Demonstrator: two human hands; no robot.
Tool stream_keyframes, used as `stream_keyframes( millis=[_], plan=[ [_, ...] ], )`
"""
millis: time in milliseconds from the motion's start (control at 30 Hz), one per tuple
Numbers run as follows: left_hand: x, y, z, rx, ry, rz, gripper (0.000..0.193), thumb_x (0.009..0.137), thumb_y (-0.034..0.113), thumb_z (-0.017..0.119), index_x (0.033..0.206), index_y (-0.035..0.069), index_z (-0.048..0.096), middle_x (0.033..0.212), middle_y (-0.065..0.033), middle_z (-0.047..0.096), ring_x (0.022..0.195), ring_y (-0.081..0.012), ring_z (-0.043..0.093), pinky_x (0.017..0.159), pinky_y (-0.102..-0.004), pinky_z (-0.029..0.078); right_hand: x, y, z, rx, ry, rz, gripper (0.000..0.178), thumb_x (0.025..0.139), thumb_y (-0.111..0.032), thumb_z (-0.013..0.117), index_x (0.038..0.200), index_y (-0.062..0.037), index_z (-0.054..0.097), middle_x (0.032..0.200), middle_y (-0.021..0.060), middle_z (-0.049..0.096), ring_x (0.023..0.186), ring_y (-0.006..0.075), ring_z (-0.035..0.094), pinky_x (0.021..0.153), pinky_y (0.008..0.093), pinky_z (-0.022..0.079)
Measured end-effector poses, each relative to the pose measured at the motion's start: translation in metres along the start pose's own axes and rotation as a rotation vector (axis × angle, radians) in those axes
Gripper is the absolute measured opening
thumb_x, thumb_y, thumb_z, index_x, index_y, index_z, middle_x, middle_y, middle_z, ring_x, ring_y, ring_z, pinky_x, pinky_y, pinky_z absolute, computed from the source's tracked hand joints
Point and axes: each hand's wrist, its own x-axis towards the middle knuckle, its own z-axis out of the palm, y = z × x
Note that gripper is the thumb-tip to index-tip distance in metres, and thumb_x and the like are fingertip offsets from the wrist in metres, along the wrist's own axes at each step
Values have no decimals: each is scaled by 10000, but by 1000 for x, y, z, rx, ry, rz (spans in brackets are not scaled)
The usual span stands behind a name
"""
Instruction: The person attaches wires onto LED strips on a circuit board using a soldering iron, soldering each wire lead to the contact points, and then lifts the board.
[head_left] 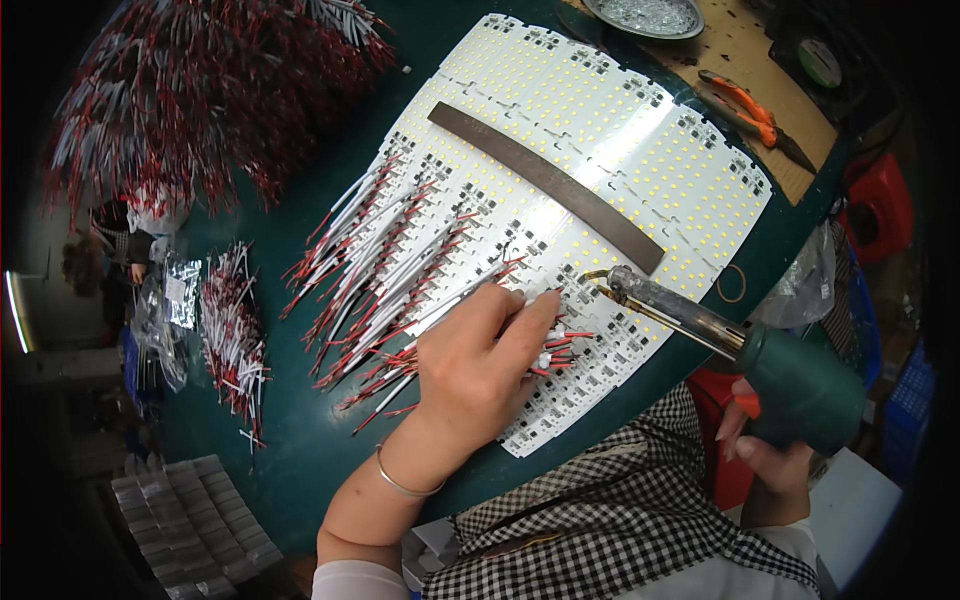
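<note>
A white panel of LED circuit boards, dotted with yellow chips, lies slantwise on the green table. Rows of white wires with red ends stick out from its left side. Over the lower middle of the panel, my left hand is closed on several red and white wires, whose ends poke out beside the fingers. My right hand grips the handle of a green soldering gun. The gun's tip is at the panel, just beyond my left fingertips; whether it touches is unclear.
A dark flat bar lies across the panel. Orange-handled pliers and a metal dish are at the far right. A large wire heap fills the far left, with a smaller wire pile nearer. A rubber band lies beside the panel.
</note>
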Motion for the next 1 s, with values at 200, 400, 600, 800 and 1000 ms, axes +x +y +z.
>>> stream_keyframes(
  millis=[200,400,600,800,1000],
  plan=[
    [1,-1,-1,-36,-28,-31,479,558,-56,676,1024,52,700,763,-81,594,616,-209,601,509,-306,473,3,6,2,-75,-122,-100,523,762,-34,697,1232,112,521,1139,179,597,688,204,623,506,251,507],
    [-2,-2,2,-60,9,-6,442,588,-44,672,1026,16,669,765,-84,562,626,-225,592,508,-331,469,4,7,3,-73,-127,-110,512,768,-26,690,1234,107,525,1150,177,594,707,206,624,507,251,509],
    [1,2,-1,-106,-64,-70,529,543,-56,703,1065,26,669,787,-91,573,630,-221,590,524,-316,473,5,2,8,-97,-96,-70,496,772,-40,698,1219,97,532,1100,182,602,701,207,626,507,253,510],
    [-2,4,1,-91,-54,-53,551,533,-69,695,1077,3,654,801,-100,568,637,-232,587,529,-326,474,6,2,7,-188,-117,-76,430,784,-64,701,1169,59,554,950,199,620,679,205,623,511,250,506],
    [-3,3,1,-105,-48,-24,541,545,-84,659,1083,-41,627,823,-115,548,665,-266,587,536,-359,473,10,0,13,-180,-95,-44,367,792,-79,695,1111,38,555,874,201,622,633,179,596,496,240,480]
  ],
)
